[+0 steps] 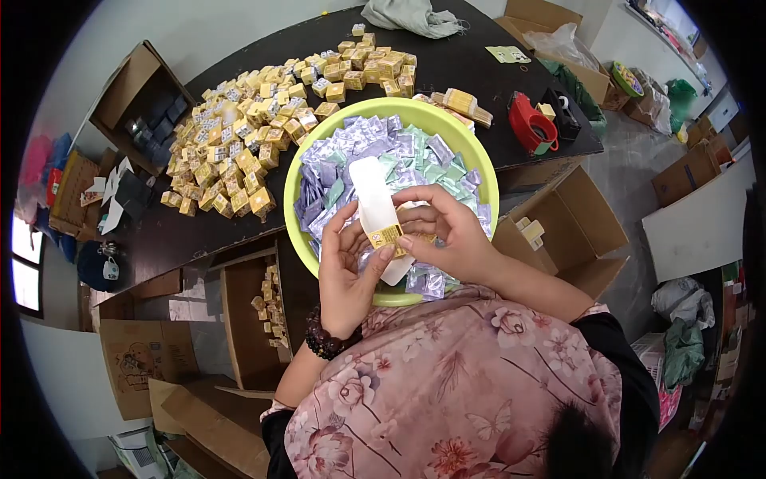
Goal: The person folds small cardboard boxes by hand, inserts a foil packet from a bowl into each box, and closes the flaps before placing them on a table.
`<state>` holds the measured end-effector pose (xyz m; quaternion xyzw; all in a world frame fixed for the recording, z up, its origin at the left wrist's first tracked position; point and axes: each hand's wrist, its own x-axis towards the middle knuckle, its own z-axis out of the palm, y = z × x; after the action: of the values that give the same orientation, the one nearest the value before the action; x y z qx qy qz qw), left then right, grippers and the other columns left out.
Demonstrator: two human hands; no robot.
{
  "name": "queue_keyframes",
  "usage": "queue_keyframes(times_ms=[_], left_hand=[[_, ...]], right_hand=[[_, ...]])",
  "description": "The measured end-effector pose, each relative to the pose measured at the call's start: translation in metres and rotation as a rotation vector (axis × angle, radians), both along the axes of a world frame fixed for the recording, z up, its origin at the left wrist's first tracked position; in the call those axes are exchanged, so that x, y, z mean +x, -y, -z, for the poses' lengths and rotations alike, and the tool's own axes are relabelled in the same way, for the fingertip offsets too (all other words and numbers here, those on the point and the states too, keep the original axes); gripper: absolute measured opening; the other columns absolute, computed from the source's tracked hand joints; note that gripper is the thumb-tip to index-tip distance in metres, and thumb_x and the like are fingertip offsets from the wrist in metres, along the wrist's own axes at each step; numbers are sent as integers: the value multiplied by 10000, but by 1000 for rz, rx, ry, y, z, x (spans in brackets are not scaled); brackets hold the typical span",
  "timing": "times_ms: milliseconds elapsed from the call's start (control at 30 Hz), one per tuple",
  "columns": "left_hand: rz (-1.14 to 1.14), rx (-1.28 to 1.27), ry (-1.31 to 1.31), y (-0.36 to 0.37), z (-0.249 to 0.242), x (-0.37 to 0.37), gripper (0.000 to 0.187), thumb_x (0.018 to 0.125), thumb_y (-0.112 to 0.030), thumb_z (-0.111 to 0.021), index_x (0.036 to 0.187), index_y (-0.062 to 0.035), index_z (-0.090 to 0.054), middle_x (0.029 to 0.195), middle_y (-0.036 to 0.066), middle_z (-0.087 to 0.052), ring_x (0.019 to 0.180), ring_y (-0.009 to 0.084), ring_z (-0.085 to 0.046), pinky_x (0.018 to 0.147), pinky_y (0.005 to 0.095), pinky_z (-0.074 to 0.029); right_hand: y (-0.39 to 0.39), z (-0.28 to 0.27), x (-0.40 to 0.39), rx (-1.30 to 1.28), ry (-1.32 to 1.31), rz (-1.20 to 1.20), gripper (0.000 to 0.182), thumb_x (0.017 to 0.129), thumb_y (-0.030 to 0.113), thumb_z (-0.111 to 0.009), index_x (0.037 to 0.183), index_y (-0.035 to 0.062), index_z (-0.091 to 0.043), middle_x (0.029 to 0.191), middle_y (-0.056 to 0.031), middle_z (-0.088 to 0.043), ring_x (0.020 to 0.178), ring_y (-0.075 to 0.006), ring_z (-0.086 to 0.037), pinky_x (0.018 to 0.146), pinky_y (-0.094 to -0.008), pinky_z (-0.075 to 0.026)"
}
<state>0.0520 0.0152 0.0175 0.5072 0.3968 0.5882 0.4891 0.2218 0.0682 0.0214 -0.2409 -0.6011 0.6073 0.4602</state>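
Observation:
Between my two hands is a small yellow-and-white carton point(386, 237), its long white flap standing up and another white flap hanging below. My left hand point(349, 263) grips its left side, thumb pressed on the front. From the other side my right hand point(447, 231) pinches it, thumb on the printed yellow face. Both hands are over a lime-green basin point(488, 172) heaped with small purple and green sachets point(375, 140). Some sachets lie near the basin's front edge, below my hands. Whether anything is inside the carton is hidden.
Many small yellow boxes point(239, 152) are piled on the dark table point(471, 56). Flat yellow cartons point(463, 104) lie behind the basin. A red tape dispenser point(531, 124) stands at right. Open cardboard boxes point(578, 215) flank me; the left one point(243, 319) holds yellow boxes.

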Motion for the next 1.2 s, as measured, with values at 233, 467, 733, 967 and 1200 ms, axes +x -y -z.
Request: queue_keyframes(times_ms=[233,467,733,967,1200], left_hand=[[131,116,-117,3,-2,-22,472,823,61,-690,1257,8,-512,1206,112,-555,1096,175,-586,953,309,-489],[156,72,-87,2,0,-21,360,827,75,-672,1167,19,-566,1215,109,-521,1077,179,-595,919,295,-524],[77,25,75,-2,6,-9,373,854,104,-620,1151,-14,-429,1293,150,-499,1178,195,-533,966,322,-488],[59,33,-3,-1,9,-5,417,846,128,-608,1163,-31,-390,1270,174,-525,1187,227,-540,941,312,-503],[79,22,-6,2,6,-8,429,850,125,-608,1187,-11,-381,1267,185,-534,1177,206,-549,979,331,-489]], right_hand=[[-8,-13,13,492,290,-44,353,784,-52,-668,1124,16,-603,1280,-130,-464,1112,-186,-561,967,-307,-471],[-6,5,4,106,29,-174,217,799,-38,-659,1002,34,-631,1171,-102,-546,1131,-184,-553,945,-308,-468],[-6,0,0,153,-10,-84,129,866,-21,-634,977,5,-573,1033,-85,-587,1049,-136,-584,903,-287,-492],[-6,5,-5,47,25,-44,118,870,4,-660,962,-21,-589,969,-67,-607,932,-97,-599,790,-226,-524],[-6,3,-1,-186,-29,-38,43,887,0,-640,917,-31,-638,981,-77,-626,878,-89,-610,740,-219,-532]])
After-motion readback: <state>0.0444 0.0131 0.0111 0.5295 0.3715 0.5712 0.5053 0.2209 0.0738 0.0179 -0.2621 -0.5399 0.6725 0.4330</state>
